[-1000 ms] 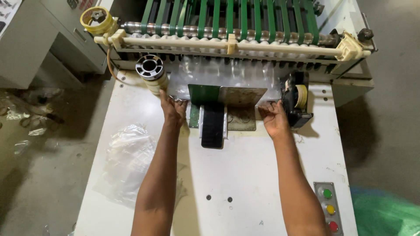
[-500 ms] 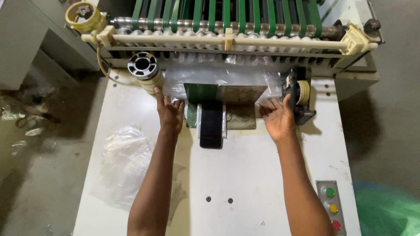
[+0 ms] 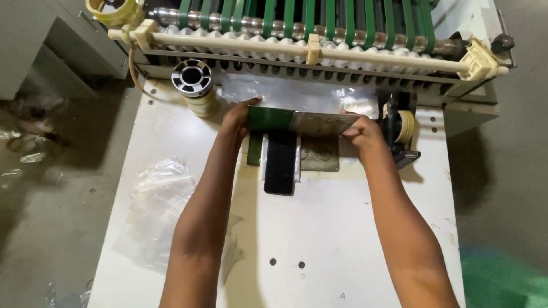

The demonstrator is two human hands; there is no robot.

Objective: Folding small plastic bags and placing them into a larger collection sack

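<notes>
My left hand (image 3: 237, 118) rests at the left edge of the clear plastic sheets (image 3: 297, 98) that lie flat on the white table (image 3: 342, 228) right under the machine's outfeed. Its fingers curl over the sheet edge and press down on it; I cannot tell whether they pinch the plastic or only hold it flat. My right hand (image 3: 362, 132) sits at the right end of the same stack, fingers drawn together and bent over the near edge, touching both the film and the upright metal plate (image 3: 319, 122) that stands between my hands. The plate is green at its left part and bare grey metal at the right. Just below it a black rectangular block (image 3: 280, 162) lies on the table, pointing toward me. Behind the sheets runs a row of green belts (image 3: 285, 17) over a steel roller (image 3: 251, 24), with a cream rail (image 3: 228, 43) in front. A metal spool (image 3: 192, 77) stands near my left hand, and a tape dispenser (image 3: 402, 128) sits just beside my right. A loose heap of clear bags (image 3: 162, 211) lies on the table left of my left forearm.
</notes>
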